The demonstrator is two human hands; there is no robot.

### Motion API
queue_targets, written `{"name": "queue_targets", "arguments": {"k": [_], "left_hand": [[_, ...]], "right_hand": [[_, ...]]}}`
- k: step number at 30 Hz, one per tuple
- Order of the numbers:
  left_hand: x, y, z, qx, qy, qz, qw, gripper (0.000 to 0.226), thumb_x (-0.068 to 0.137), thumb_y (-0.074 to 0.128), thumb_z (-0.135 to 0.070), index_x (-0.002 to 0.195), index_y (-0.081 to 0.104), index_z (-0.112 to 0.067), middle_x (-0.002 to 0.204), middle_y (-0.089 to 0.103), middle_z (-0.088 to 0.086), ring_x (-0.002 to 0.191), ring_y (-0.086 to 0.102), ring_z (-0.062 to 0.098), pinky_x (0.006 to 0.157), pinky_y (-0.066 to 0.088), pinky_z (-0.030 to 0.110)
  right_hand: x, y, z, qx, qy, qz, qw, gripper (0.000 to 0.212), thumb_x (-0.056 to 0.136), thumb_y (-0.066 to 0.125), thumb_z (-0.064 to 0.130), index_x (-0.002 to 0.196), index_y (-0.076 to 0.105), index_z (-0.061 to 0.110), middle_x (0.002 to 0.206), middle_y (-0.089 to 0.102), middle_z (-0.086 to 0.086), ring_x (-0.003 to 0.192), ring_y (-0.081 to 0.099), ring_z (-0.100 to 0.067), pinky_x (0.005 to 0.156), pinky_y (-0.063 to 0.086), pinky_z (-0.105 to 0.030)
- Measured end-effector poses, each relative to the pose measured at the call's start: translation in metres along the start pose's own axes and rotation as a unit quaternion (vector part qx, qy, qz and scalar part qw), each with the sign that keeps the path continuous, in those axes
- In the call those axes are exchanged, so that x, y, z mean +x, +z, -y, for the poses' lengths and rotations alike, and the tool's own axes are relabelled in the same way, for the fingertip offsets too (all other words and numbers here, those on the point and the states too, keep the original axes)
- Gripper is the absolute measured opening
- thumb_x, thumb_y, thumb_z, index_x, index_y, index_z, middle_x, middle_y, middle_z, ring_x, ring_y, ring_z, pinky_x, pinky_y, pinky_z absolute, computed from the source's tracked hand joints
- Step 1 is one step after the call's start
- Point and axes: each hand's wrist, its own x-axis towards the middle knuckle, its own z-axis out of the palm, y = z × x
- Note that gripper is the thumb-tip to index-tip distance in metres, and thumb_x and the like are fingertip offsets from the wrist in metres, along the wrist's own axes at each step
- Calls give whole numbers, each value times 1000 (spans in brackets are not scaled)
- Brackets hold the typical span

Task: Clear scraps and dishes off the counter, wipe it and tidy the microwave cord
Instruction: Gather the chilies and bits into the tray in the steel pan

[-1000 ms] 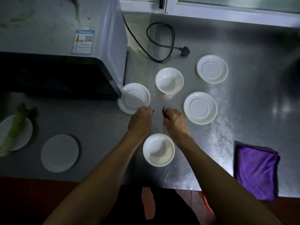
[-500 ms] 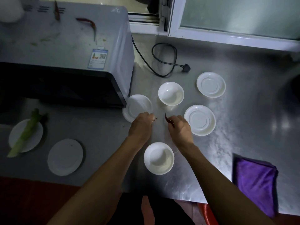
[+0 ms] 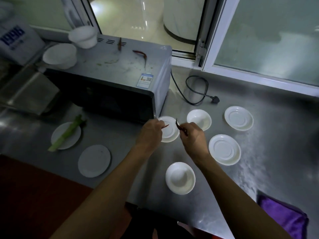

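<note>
My left hand [image 3: 151, 131] pinches a small red chili scrap [image 3: 166, 126] over a white saucer [image 3: 170, 133] beside the microwave [image 3: 110, 83]. My right hand [image 3: 193, 137] holds a dark red chili piece [image 3: 178, 125] just to the right. Around them on the steel counter [image 3: 269, 152] lie two white bowls [image 3: 199, 119] [image 3: 180, 178] and two more saucers [image 3: 239, 118] [image 3: 224, 150]. The black microwave cord [image 3: 195, 90] lies looped behind the dishes, its plug [image 3: 215, 99] loose. A purple cloth [image 3: 283, 216] sits at the front right.
Two chilies [image 3: 140, 54] [image 3: 119, 44] and crumbs lie on the microwave top, with a white bowl [image 3: 59, 56] and cup [image 3: 83, 37]. At the left, a plate [image 3: 66, 135] carries a green stalk [image 3: 67, 132], and another flat plate [image 3: 94, 160] lies nearer the counter's front edge.
Both hands lifted off the counter, each with a chili piece, and shifted left over the saucer by the microwave. The view tilted up, showing the microwave top and window.
</note>
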Motion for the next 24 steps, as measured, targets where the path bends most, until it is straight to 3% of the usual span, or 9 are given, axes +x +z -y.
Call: {"name": "queue_targets", "arguments": {"k": [5,9,18,24], "left_hand": [[-14,-33,26,6,-27,-18,999,14,92,61,-6,98,72,-1,96,65,17,92,60,32,79,49,37],[-36,-61,64,8,-69,-58,996,23,92,55,2,106,71,-5,101,64,14,98,58,29,81,42,31],[-102,-145,192,6,-124,-81,989,19,92,52,0,101,69,-4,100,63,15,99,57,32,84,47,46],[-149,-211,278,5,-144,-114,983,24,89,54,1,101,73,-6,99,66,17,94,60,34,81,47,41]], "right_hand": [[6,17,43,4,-29,11,999,18,89,65,4,105,73,7,99,68,-12,88,63,-31,76,51,-38],[5,44,84,4,-73,37,997,14,88,65,3,100,73,5,96,70,-11,90,64,-29,79,47,-34],[-7,135,211,-4,-141,84,986,15,89,66,5,102,73,5,96,66,-13,89,62,-30,79,49,-38],[-20,203,307,8,-171,103,980,18,89,64,2,104,73,6,98,68,-12,91,63,-30,79,51,-39]]}}
